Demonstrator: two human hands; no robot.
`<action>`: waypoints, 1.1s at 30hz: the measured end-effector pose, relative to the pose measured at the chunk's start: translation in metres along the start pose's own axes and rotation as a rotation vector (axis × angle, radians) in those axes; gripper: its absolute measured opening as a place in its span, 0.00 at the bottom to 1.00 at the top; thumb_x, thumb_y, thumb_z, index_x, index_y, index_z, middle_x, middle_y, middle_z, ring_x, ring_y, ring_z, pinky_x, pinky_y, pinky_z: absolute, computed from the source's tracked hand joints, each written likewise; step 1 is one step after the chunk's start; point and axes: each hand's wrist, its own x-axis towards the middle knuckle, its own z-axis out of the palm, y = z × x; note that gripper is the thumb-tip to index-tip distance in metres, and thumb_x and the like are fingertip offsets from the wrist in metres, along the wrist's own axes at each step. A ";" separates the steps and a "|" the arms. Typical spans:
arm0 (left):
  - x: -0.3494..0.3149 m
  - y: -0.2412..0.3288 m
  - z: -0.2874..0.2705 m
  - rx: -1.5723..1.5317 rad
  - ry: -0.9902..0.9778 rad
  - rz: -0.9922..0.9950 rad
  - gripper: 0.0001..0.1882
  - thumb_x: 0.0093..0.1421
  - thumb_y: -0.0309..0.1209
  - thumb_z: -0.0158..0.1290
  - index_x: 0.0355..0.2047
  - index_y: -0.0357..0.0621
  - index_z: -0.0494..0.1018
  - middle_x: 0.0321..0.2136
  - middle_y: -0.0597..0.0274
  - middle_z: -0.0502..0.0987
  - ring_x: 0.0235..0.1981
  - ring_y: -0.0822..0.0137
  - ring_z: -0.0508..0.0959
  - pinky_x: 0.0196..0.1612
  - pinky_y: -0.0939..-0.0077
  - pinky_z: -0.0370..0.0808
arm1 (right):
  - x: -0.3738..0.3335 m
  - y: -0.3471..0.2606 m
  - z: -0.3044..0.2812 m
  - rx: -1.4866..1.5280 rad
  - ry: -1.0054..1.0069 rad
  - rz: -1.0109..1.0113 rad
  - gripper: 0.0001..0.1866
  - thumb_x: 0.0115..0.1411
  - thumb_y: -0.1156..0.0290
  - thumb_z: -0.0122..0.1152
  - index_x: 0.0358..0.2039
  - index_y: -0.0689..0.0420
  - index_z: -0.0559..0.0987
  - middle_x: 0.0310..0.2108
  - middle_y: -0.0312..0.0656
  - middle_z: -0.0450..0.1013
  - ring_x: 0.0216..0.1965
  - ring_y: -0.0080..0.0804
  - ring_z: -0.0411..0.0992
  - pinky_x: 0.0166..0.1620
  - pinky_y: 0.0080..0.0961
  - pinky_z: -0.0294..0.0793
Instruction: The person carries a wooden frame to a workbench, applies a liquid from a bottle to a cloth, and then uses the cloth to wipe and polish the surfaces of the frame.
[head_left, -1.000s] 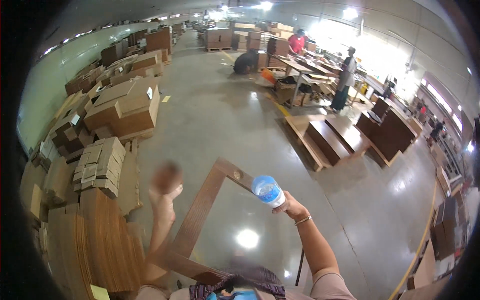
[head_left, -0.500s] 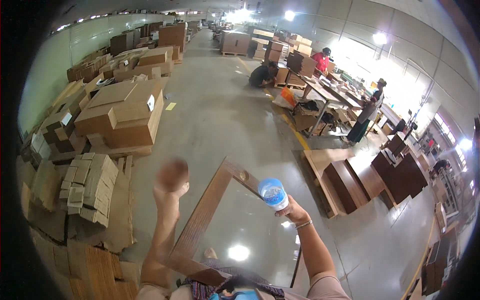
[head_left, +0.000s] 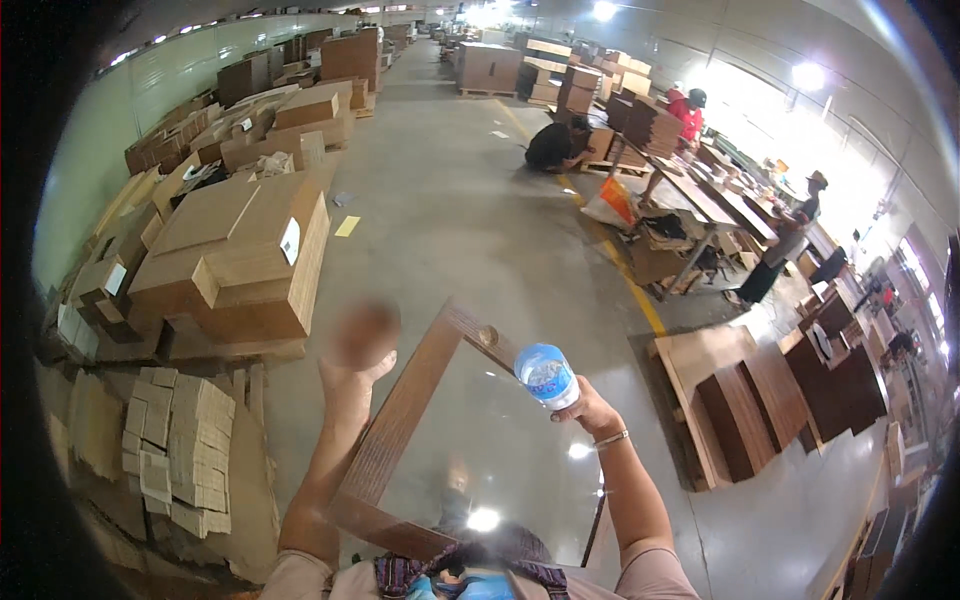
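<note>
My right hand [head_left: 590, 410] grips a clear plastic water bottle [head_left: 545, 375] with a blue label, tilted up and left over the upper corner of a brown wooden frame [head_left: 400, 420]. The frame holds a shiny pane [head_left: 500, 450] that reflects ceiling lights, and it leans toward me. My left hand [head_left: 355, 365] is raised above the frame's left rail, with the forearm running along that rail. The fingers are blurred, so I cannot see whether they hold anything.
Large cardboard boxes [head_left: 240, 260] and flattened cardboard piles [head_left: 170, 440] line the left side. Dark wooden panels lie on a pallet [head_left: 760, 400] to the right. People work at a long bench [head_left: 720, 210] at the far right, and one person crouches [head_left: 560, 145] farther back.
The view has swung, bringing the boxes on the left closer. My left hand has risen slightly beside the frame. The bottle stays in my right hand over the frame's corner.
</note>
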 end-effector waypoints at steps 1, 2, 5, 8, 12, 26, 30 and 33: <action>0.033 -0.009 0.003 -0.005 0.001 0.004 0.27 0.42 0.19 0.56 0.46 0.36 0.67 0.38 0.64 0.72 0.41 0.71 0.72 0.47 0.75 0.69 | 0.038 -0.005 -0.010 -0.015 -0.027 0.012 0.21 0.33 0.82 0.66 0.33 0.59 0.76 0.28 0.30 0.69 0.28 0.19 0.66 0.34 0.18 0.68; 0.067 -0.018 0.007 -0.010 0.001 0.008 0.27 0.42 0.19 0.56 0.46 0.36 0.67 0.38 0.64 0.72 0.41 0.71 0.72 0.47 0.75 0.69 | 0.079 -0.013 -0.022 -0.029 -0.053 0.022 0.21 0.33 0.82 0.67 0.33 0.59 0.75 0.28 0.30 0.69 0.28 0.19 0.66 0.33 0.19 0.68; 0.161 -0.036 0.017 0.028 0.042 -0.021 0.26 0.42 0.19 0.57 0.45 0.36 0.68 0.39 0.64 0.72 0.41 0.71 0.72 0.45 0.76 0.70 | 0.186 -0.035 -0.043 0.013 -0.116 0.068 0.23 0.33 0.81 0.68 0.35 0.59 0.76 0.28 0.29 0.69 0.29 0.18 0.66 0.33 0.19 0.69; 0.253 -0.063 0.018 0.040 0.067 -0.032 0.26 0.43 0.19 0.56 0.45 0.36 0.68 0.39 0.63 0.72 0.41 0.71 0.73 0.46 0.76 0.70 | 0.286 -0.049 -0.060 0.023 -0.150 0.068 0.25 0.32 0.82 0.70 0.37 0.59 0.76 0.30 0.29 0.69 0.30 0.19 0.67 0.34 0.19 0.69; 0.379 -0.109 0.018 0.006 0.059 0.007 0.25 0.43 0.18 0.56 0.45 0.36 0.68 0.39 0.63 0.73 0.40 0.71 0.73 0.46 0.75 0.70 | 0.421 -0.069 -0.080 0.015 -0.152 0.072 0.28 0.31 0.82 0.69 0.39 0.59 0.76 0.31 0.29 0.70 0.32 0.20 0.67 0.35 0.19 0.69; 0.862 -0.257 0.045 -0.119 -0.018 -0.013 0.27 0.42 0.20 0.58 0.46 0.35 0.68 0.38 0.63 0.73 0.40 0.71 0.73 0.45 0.73 0.71 | 0.843 -0.144 -0.175 0.015 0.013 -0.004 0.24 0.36 0.82 0.63 0.39 0.62 0.75 0.32 0.30 0.70 0.34 0.19 0.67 0.36 0.19 0.69; 0.987 -0.293 0.082 0.027 -0.033 -0.036 0.27 0.41 0.19 0.58 0.45 0.35 0.68 0.39 0.64 0.73 0.40 0.70 0.73 0.45 0.73 0.71 | 0.973 -0.146 -0.237 0.095 0.026 0.036 0.33 0.32 0.87 0.68 0.45 0.62 0.73 0.36 0.33 0.71 0.36 0.23 0.70 0.35 0.22 0.73; 1.085 -0.327 0.104 0.019 -0.063 -0.030 0.27 0.41 0.19 0.58 0.45 0.35 0.68 0.39 0.63 0.73 0.41 0.70 0.73 0.47 0.73 0.70 | 1.079 -0.167 -0.269 0.107 0.007 0.022 0.31 0.32 0.85 0.67 0.43 0.61 0.74 0.35 0.33 0.71 0.35 0.23 0.69 0.34 0.22 0.73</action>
